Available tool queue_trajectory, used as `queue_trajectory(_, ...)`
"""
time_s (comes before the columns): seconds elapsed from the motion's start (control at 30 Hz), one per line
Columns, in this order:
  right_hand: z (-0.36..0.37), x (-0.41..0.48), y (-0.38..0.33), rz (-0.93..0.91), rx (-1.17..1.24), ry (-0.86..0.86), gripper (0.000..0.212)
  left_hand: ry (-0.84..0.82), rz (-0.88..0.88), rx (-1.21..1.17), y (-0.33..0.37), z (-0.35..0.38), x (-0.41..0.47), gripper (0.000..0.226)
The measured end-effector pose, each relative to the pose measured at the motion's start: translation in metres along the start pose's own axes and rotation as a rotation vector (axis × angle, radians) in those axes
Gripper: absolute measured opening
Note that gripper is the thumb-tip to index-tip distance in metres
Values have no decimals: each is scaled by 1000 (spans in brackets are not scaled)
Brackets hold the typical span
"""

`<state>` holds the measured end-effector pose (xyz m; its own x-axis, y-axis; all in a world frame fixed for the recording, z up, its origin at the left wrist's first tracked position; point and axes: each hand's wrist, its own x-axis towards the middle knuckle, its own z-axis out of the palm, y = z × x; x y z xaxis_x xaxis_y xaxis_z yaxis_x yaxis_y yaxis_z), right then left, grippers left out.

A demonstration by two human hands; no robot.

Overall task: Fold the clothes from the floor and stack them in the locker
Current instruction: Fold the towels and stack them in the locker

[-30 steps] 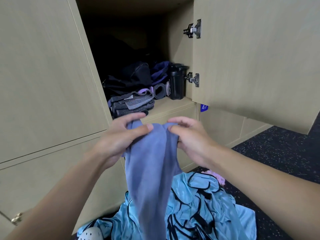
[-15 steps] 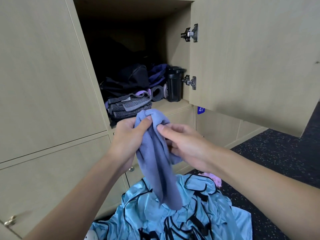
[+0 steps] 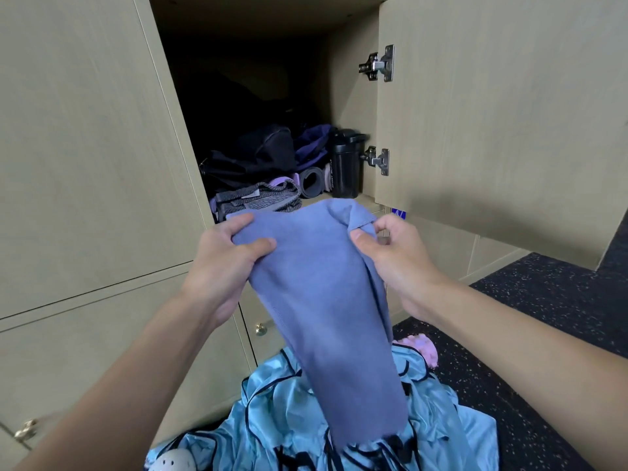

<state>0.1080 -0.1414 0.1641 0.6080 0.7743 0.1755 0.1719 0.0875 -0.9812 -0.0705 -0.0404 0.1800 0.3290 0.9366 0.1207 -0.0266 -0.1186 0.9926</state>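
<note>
The bank of pale wood lockers fills most of the view, and one locker (image 3: 350, 96) stands open at chest height with its door (image 3: 492, 113) swung out to the right. Below it is dark speckled floor (image 3: 550, 300), where a crumpled light-blue satin garment (image 3: 285, 416) with dark piping lies unfolded. In front of the opening a blue-violet knit cloth (image 3: 323, 300) hangs in the air, its top edge level with the locker shelf and its tail draping down onto the satin heap. The left hand (image 3: 217, 270) grips the upper left corner, thumb on the near face and fingers (image 3: 238, 223) curled over the top edge. The right hand (image 3: 401, 263) pinches the bunched upper right corner between thumb and curled fingers. The cloth looks light, limp and matte, so it should not slip, but it will sag and fold wherever it is unsupported. Taking it by the two top corners and pulling the edge taut seems the soundest way to square it. The satin looks far slicker and likely to slide out of a fold. Inside the locker, a folded grey garment (image 3: 261, 198) sits at the front edge, with dark bags behind it. A black bottle (image 3: 346, 164) stands to its right.
</note>
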Motion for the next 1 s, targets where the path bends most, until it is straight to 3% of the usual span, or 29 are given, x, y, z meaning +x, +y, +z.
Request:
queue_trajectory(0.07,-4,2,0,-21,-15,44,19,10,18,38,0,-3,0,77)
queue_trajectory(0.2,-4,3,-1,-5,25,128,15,-41,44,86,1,-1,-3,81)
queue_trajectory(0.37,3,-10,-7,92,233,-308,62,-153,67,-35,3,11,-12,71)
queue_trajectory(0.47,10,-21,-9,107,137,-414,69,-270,24,-189,4,17,-19,68)
queue_trajectory(0.6,21,-19,-6,56,84,-209,38,-282,26,-247,1,23,-21,65)
queue_trajectory(0.73,21,-9,-4,38,142,-31,31,-222,6,-19,-13,34,-28,59)
queue_trajectory(0.9,17,-4,-4,121,256,-150,39,-113,17,-24,-20,40,-28,26)
queue_trajectory(1.0,6,2,-4,119,179,-112,40,47,60,-70,-16,30,-16,24)
